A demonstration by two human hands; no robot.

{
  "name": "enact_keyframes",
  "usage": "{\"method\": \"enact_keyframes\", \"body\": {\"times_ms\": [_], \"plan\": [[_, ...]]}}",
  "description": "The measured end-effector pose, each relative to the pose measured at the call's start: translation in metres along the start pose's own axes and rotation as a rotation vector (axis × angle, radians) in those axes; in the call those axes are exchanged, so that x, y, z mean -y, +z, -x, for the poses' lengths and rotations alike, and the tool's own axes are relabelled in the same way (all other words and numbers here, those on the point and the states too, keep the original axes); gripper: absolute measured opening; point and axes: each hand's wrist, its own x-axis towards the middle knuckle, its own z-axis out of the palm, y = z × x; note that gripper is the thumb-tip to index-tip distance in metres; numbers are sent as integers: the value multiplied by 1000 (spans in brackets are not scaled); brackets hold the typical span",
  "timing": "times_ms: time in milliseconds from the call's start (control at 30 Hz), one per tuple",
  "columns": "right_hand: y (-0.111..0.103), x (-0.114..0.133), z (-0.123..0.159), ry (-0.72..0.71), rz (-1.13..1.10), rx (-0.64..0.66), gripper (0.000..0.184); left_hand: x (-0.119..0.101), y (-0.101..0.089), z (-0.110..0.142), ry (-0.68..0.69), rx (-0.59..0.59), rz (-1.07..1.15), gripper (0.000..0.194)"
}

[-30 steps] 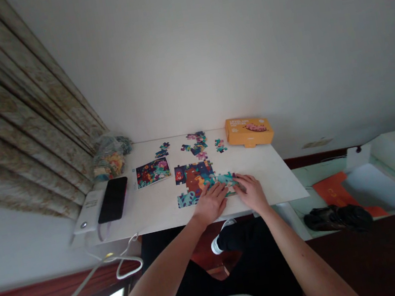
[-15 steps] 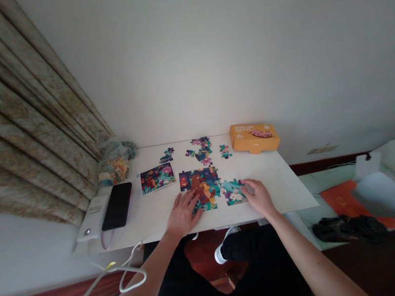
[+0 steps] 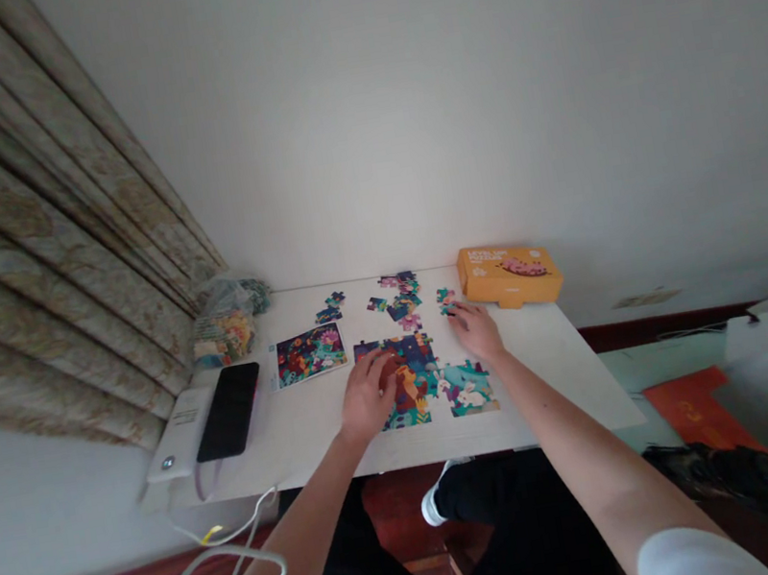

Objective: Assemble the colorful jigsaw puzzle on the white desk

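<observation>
A partly joined jigsaw puzzle (image 3: 411, 388) with a brown bear and a fox lies on the white table. Attached at its right is a teal section with white rabbits (image 3: 469, 391); how fully the two interlock is hard to tell. My left hand (image 3: 366, 397) lies with fingers apart over the bear's left side, hiding part of it. Farther back, my right hand (image 3: 476, 331) has bent fingers closed at the edge of a teal puzzle piece (image 3: 447, 309). Its fingertips partly cover that small cluster. More loose pieces (image 3: 402, 306) lie heaped behind the puzzle.
An orange puzzle box (image 3: 509, 274) stands at the back right. To the left are a printed picture card (image 3: 309, 354), a few loose pieces (image 3: 330, 309), a black phone (image 3: 229, 411), a white box (image 3: 181, 436) and a plastic bag (image 3: 224, 327). A white cable (image 3: 254, 546) hangs off the front left.
My right hand has left the rabbit section and reached back to the teal pieces near the box. My left hand has shifted slightly up over the bear. The view has tilted a little.
</observation>
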Motion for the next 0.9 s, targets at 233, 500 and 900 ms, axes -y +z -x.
{"method": "enact_keyframes", "body": {"times_ms": [233,500,900], "plan": [[-11,24,5,-18,214,142,34,-20,49,-129,-266,76,-102,44],[-14,34,2,83,284,154,39,-11,70,-170,-307,290,-276,41],[-17,39,1,113,280,170,44,57,36,-152,-281,255,-313,37]]}}
